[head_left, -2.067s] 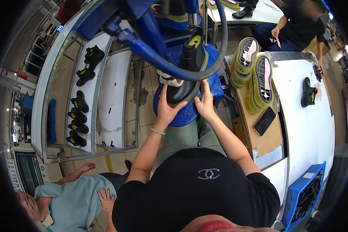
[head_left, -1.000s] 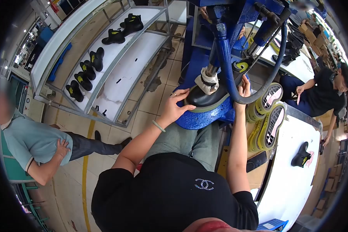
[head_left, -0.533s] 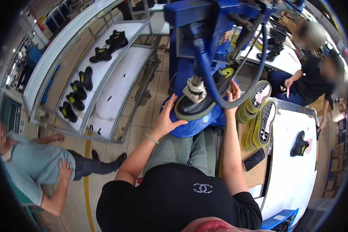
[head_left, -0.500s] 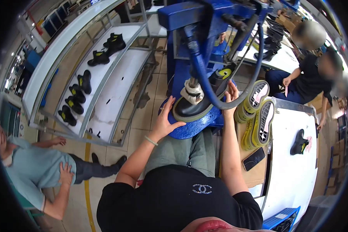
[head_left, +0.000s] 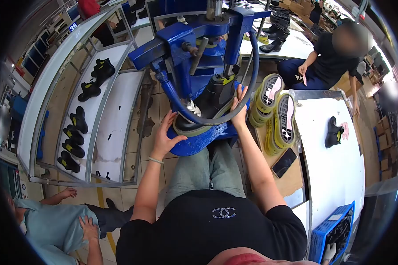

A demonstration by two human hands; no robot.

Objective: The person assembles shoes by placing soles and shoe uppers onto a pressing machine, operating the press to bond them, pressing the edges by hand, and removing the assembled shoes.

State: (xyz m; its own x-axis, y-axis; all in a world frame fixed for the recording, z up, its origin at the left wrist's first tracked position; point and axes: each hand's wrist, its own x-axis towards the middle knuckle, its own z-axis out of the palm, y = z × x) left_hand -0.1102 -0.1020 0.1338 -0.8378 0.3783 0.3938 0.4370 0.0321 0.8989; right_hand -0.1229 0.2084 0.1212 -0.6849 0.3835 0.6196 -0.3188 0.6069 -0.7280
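Observation:
A black boot [head_left: 211,102] with a yellow-green patch and a grey-green sole lies on the blue plate of a press [head_left: 176,37]. The press's white-wrapped foot [head_left: 192,107] rests on its toe, and a second rod reaches down near the ankle. Beside the toe is my left hand [head_left: 166,140], open, thumb stretched along the sole's edge and fingers spread over the plate. My right hand [head_left: 239,108] lies along the boot's heel side with straight fingers, open; part of it is behind the boot and a dark hose [head_left: 208,121].
To my right stand stacked yellow-green soles [head_left: 281,121], a phone [head_left: 284,162] and a white table [head_left: 331,176] with a small black boot [head_left: 334,132]. A rack [head_left: 90,132] with several boots stands left. One person [head_left: 327,62] sits at right; another [head_left: 59,225] is at lower left.
My view has shifted, so the press and boot appear further left and the white table shows more. A rod now reaches down by the ankle. Both hands remain beside the boot.

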